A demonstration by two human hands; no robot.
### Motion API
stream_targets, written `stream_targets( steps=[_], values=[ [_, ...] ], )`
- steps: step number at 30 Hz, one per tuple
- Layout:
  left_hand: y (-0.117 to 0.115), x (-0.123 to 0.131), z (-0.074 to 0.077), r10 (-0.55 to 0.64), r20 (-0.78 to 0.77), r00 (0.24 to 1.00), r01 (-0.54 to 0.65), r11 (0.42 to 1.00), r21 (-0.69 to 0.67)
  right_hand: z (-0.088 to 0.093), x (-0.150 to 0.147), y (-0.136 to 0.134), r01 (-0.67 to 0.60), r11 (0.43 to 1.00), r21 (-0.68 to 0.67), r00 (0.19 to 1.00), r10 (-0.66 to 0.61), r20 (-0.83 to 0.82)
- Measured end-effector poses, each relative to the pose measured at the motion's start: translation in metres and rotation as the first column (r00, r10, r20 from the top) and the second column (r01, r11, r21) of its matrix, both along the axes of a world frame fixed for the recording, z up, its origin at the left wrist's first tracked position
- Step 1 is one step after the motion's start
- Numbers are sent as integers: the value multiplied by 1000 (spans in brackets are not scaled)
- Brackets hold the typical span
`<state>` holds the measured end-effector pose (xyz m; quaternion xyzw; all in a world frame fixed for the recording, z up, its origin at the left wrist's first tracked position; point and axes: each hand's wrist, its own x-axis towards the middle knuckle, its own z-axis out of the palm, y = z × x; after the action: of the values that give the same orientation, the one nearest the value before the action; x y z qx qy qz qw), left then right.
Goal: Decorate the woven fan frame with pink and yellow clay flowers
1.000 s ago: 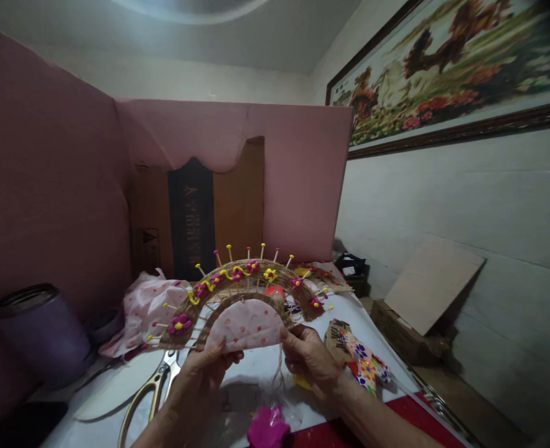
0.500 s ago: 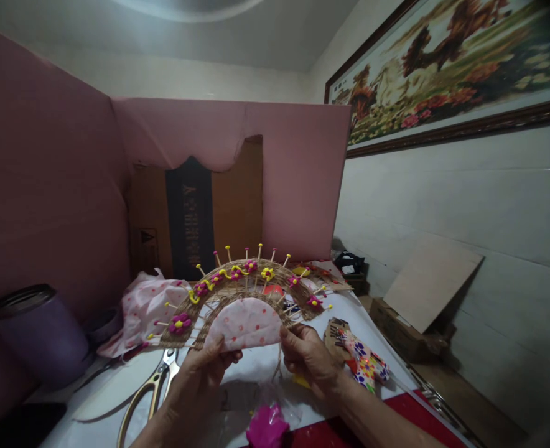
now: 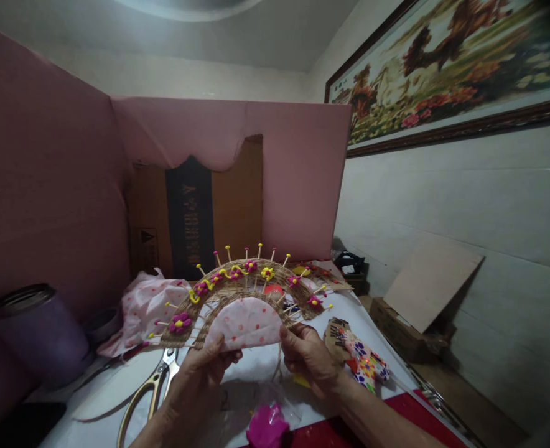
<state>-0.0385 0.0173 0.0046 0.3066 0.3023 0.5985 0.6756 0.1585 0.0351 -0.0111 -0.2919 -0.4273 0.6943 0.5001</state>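
Observation:
Between my two hands I hold up a half-round fan-shaped craft piece [image 3: 244, 325]. Its centre is pale pink cloth with red dots, and twine-woven bands arch around it. Small sticks with yellow and magenta tips stick out from the outer band, which carries magenta and yellow clay flowers [image 3: 180, 322]. My left hand [image 3: 214, 364] pinches the lower left of the cloth half-circle, thumb in front. My right hand [image 3: 305, 354] grips its lower right corner, where a loose strand of twine hangs down. Magenta clay [image 3: 268, 425] in clear plastic lies below, between my forearms.
Scissors [image 3: 151, 389] lie by my left forearm, near dotted cloth [image 3: 147, 311] and a purple container [image 3: 41, 333]. A flower-patterned piece [image 3: 366, 361] lies right of my right hand. A pink-covered cardboard panel [image 3: 298, 180] stands behind the white table [image 3: 387, 398].

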Motion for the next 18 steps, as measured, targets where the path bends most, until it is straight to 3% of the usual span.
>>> stream_targets(
  steps=[18],
  values=[
    [-3,4,6,6,15,1000,-6,1000,3,2,-1,-1,15,1000,-17,1000,-15,16]
  ],
)
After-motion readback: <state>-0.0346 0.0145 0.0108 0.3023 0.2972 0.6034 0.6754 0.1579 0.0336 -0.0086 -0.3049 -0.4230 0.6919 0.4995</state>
